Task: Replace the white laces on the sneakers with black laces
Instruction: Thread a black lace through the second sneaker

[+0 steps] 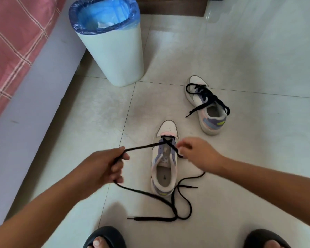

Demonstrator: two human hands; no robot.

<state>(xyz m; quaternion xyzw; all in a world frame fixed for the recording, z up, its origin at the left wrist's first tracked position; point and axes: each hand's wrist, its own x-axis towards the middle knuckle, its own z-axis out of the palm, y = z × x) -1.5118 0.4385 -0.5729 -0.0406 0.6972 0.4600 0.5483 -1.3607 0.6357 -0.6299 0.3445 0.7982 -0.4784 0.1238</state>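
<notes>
Left hand (104, 165) reaches in from the near left, forearm bare, fingers curled round the black lace (141, 146); the strand runs taut from that fist up and right to the lowest eyelets of the near sneaker (164, 158); the rest of it drops below the hand and trails across the floor. Right hand (198, 154) comes from the near right, wrist bent, fingertips pinching the other strand just beside the shoe's right eyelet row; slight motion blur on the fingers.

Near sneaker: white toe cap, lilac panels, pink trim, a yellow-green patch at the heel; toe pointing far, tongue exposed, laced only at the lowest holes; padded collar open, grey insole visible inside. Lace flat, woven, matte black; both loose ends lie looped and crossed on the tiles near the heel, aglets showing.

Far sneaker (207, 106) well apart to the right, same colours, black lace threaded through and untied, ends flopped over the sides.

Floor (249, 68) of pale glossy tiles with thin grout lines. White tapered bin (114, 56) at far left, lined with a blue plastic bag; some crumpled white scrap inside. Pink checked bedding (11, 38) over a grey bed side at left. Black slippers (106, 237) at the near edge.
</notes>
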